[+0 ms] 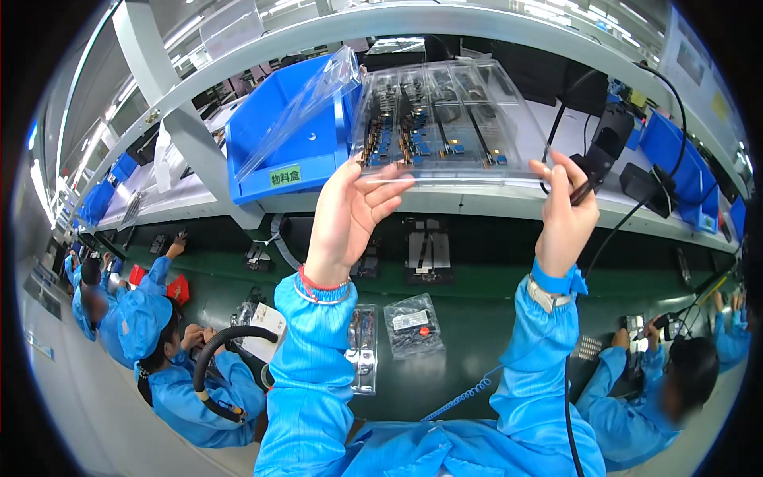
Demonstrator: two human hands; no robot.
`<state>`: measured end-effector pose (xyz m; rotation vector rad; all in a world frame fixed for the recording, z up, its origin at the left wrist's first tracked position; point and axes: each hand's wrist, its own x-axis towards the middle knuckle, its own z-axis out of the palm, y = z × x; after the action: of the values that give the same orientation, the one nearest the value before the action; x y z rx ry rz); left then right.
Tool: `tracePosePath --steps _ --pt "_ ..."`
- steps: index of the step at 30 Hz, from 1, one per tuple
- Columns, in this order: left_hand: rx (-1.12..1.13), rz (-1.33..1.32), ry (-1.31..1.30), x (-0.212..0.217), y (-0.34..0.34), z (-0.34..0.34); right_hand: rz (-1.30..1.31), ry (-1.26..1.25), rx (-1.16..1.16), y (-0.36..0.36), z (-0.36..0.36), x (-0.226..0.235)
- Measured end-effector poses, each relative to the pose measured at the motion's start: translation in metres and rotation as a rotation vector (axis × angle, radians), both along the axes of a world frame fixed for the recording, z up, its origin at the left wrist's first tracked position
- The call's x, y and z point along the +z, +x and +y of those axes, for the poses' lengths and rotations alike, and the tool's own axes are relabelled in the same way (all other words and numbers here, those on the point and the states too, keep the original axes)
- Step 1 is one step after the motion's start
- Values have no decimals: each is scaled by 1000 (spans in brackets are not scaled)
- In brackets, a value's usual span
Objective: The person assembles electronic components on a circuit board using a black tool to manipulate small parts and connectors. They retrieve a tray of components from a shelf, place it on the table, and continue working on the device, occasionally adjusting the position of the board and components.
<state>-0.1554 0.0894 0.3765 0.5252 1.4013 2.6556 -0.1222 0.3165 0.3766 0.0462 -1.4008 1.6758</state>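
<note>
Both of my arms reach up to the upper shelf, where a clear plastic tray (pixel 465 174) sits raised at its front edge. Inside its compartments are several small flex cables with blue and gold ends (pixel 415 145). My left hand (pixel 350 213) grips the tray's front left corner, palm turned up, fingers curled at the edge. At the front right corner, my right hand (pixel 567 208) pinches the rim between thumb and fingers. Left of the tray stands a blue bin (pixel 294 143) with a clear plastic sheet (pixel 306 107) leaning across it.
A white shelf edge (pixel 636 216) runs above the green bench (pixel 469 306). On the bench lie a bag of parts (pixel 415 327), a clear tray (pixel 363 350) and a black fixture (pixel 429 253). A coiled blue cord (pixel 457 400) hangs by my right arm. Co-workers sit on both sides.
</note>
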Motion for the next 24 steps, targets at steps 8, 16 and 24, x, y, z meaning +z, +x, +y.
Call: tracePosePath --steps 8,16,24 --pt "45 64 -107 -1 60 -9 65 -71 70 48 -5 -20" --pt "-43 25 -64 -15 98 -27 58 -15 66 87 -7 -42" --pt "-94 -20 12 -24 116 -29 115 88 21 104 -1 -54"
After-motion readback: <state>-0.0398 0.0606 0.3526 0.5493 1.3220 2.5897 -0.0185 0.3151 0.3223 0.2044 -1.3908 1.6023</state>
